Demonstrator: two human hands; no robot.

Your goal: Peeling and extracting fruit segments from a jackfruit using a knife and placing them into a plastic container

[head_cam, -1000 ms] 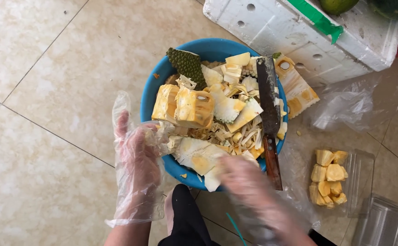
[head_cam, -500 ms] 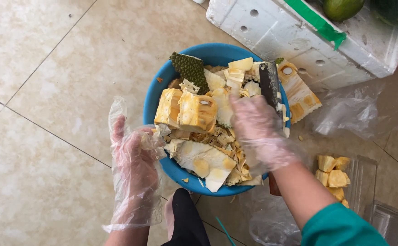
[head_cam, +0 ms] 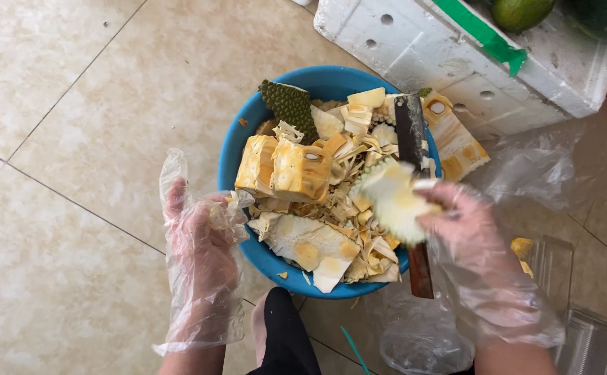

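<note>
Right hand [head_cam: 467, 229] is where it's all at for me: gloved in thin clear plastic, fingers curled and clamped on a pale jackfruit piece [head_cam: 392, 201], held just above the near-right rim of the blue bowl [head_cam: 237, 146]. That chunk looks light and fibrous to me, with a spiky underside showing at its far edge. I'd guess it's sticky and a bit slick through the glove, so pinching it by the firmer rind edge seems safer than squeezing the soft flesh.

Directly under that hand lies a knife [head_cam: 412, 149], with its dark blade running away over the scraps and its wooden handle poking out past the rim toward me. Worth keeping fingers off that edge.

Further out to the left of the hand, the bowl is heaped with peelings, a big yellow jackfruit block [head_cam: 301, 169] and a green spiky rind piece [head_cam: 289, 104] at the far side. The block looks heavier and stiffer, probably a two-hand job.

Left hand [head_cam: 199, 243], also gloved, rests open at the bowl's left rim, fingers loose, gripping nothing that I can see.

Off to the right of the holding hand there's a clear plastic tray [head_cam: 550, 260] with a yellow bit in it, crumpled plastic bags [head_cam: 526, 173], and beyond those a white foam box [head_cam: 442, 48] with a green fruit [head_cam: 521, 12] on top.
</note>
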